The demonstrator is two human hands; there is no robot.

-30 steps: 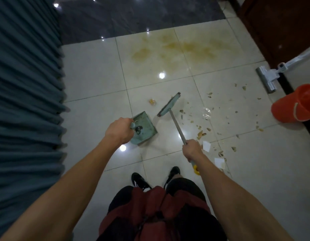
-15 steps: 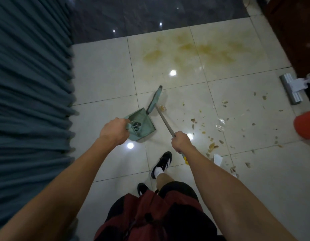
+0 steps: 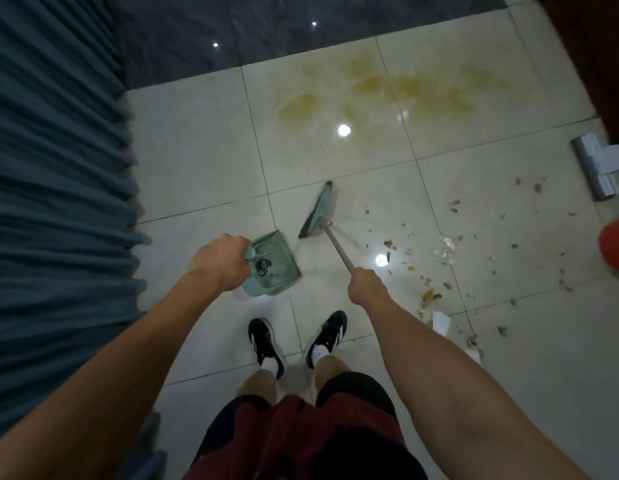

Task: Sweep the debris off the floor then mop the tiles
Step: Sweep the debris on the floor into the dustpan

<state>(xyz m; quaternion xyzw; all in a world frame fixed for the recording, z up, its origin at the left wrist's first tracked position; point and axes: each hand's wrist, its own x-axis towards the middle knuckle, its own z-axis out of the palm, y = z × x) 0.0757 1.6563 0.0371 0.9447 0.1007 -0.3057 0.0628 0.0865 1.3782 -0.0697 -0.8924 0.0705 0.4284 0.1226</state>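
Pale glossy tiles (image 3: 204, 174) fill the view, meeting a dark marble strip at the top and a teal pleated curtain (image 3: 51, 168) down the left. Left hand (image 3: 218, 263) is clenched around the handle of the green dustpan (image 3: 275, 266), which sits on the floor just ahead of the black shoes (image 3: 264, 342). Right hand (image 3: 367, 287) grips the broom (image 3: 318, 216) by its pale stick, the green head angled on the tile just beyond the pan, apart from it. Debris (image 3: 429, 296) lies scattered to the right of the broom, with torn paper (image 3: 440, 322) nearer the feet. Yellowish stain (image 3: 377, 88) spreads over 2 far tiles. Grey mop head (image 3: 595, 171) and a red bucket (image 3: 616, 244) sit at the right edge.
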